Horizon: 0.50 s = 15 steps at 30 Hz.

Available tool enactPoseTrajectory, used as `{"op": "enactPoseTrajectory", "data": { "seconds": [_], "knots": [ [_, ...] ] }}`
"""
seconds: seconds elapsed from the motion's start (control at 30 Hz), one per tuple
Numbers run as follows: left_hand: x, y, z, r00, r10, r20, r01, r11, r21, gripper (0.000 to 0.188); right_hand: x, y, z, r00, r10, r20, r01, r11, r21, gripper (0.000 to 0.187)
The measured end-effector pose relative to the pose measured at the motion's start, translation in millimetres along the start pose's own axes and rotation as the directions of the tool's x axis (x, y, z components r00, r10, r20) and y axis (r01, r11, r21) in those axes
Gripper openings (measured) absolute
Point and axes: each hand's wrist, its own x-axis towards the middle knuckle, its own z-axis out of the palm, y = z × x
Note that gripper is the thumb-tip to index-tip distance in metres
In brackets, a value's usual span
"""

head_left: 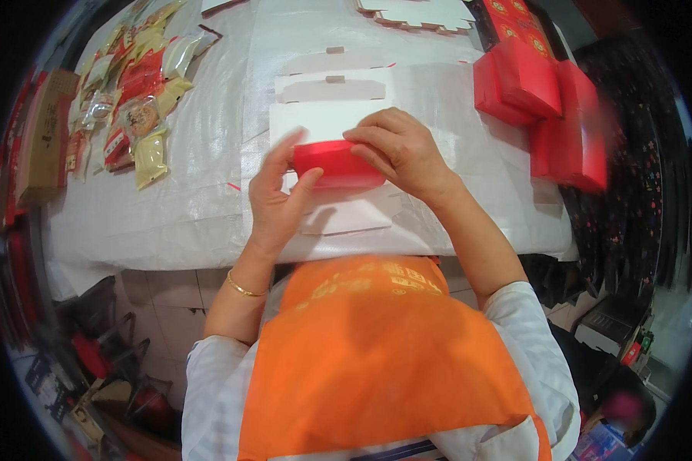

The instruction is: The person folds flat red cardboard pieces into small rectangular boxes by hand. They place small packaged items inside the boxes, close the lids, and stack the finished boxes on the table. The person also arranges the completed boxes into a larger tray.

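A red cardboard box piece, partly folded, stands between my two hands near the front of the table. My left hand grips its left end, thumb on the near side and fingers behind, a little blurred. At the right end my right hand pinches the upper edge with thumb and fingers. Under and behind it lie flat white box blanks with slotted flaps. Another pale flap sticks out on the near side.
Packaged snacks in yellow, red and clear wrappers lie in a heap at the left. A brown carton stands at the left edge. Red boxes are stacked at the right. More white blanks lie at the far side.
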Motion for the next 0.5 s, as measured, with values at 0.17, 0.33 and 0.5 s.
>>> {"op": "enactPoseTrajectory", "data": {
  "seconds": [0.17,0.33,0.5],
  "knots": [
    [-9.6,-20.3,-0.7,0.979,-0.203,-0.025,0.199,0.973,-0.115,0.020,-13.0,-8.1,13.0,0.993,0.020,0.114,-0.023,0.999,0.027,0.014],
    [-10.8,-20.9,4.8,0.954,-0.296,-0.056,0.281,0.942,-0.183,0.016,-27.6,-13.0,21.7,0.982,0.122,0.143,-0.128,0.991,0.034,0.011],
    [-3.7,-18.1,-4.0,0.891,-0.437,0.123,0.454,0.854,-0.252,0.013,-28.1,-9.3,18.8,0.927,0.227,0.297,-0.260,0.963,0.074,0.021]
  ]
}}
